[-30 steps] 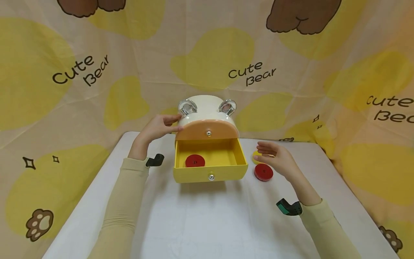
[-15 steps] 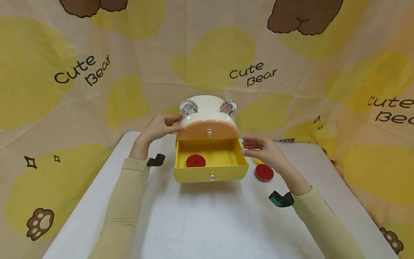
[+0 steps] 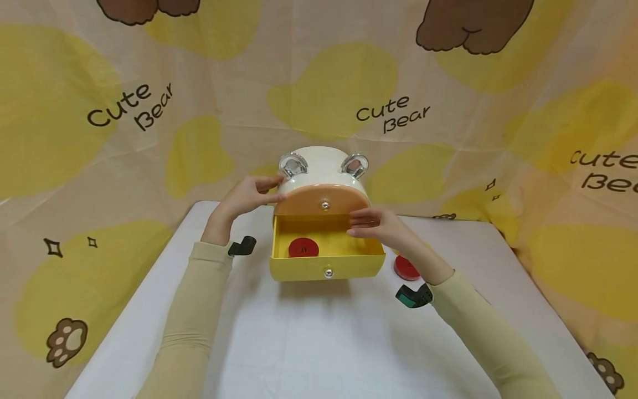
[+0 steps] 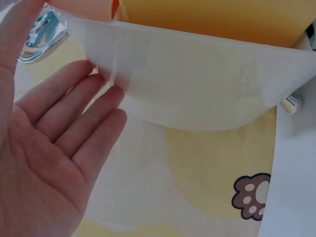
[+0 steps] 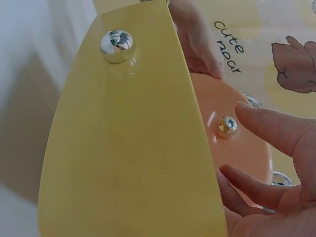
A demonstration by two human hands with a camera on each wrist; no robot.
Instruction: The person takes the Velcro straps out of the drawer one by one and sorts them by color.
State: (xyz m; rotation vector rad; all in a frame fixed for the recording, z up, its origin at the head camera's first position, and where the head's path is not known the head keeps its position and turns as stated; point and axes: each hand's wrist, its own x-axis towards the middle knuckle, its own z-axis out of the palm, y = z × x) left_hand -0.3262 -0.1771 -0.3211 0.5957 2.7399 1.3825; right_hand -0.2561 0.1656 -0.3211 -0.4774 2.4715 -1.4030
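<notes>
A white bear-eared box (image 3: 324,160) has an orange upper drawer (image 3: 309,200), which is closed, and a yellow lower drawer (image 3: 299,270), pulled out. A red disc with a small dark centre (image 3: 310,247) lies in the yellow drawer's left part. My left hand (image 3: 244,195) rests its nearly straight fingertips against the box's left side, thumb by the orange drawer's edge; the left wrist view shows the fingers (image 4: 84,118) extended. Over the right part of the yellow drawer is my right hand (image 3: 386,226), thumb and fingers apart, holding nothing. The right wrist view shows that hand (image 5: 271,163) near the orange front.
On the white table (image 3: 319,343), right of the drawer, another red disc (image 3: 406,269) lies partly behind my right forearm. A sliver of something yellow (image 3: 396,251) shows behind it. A patterned cloth (image 3: 329,88) hangs behind and beside the table.
My right hand has moved left, from above the discs on the table to over the yellow drawer. My left hand has stayed at the box's side.
</notes>
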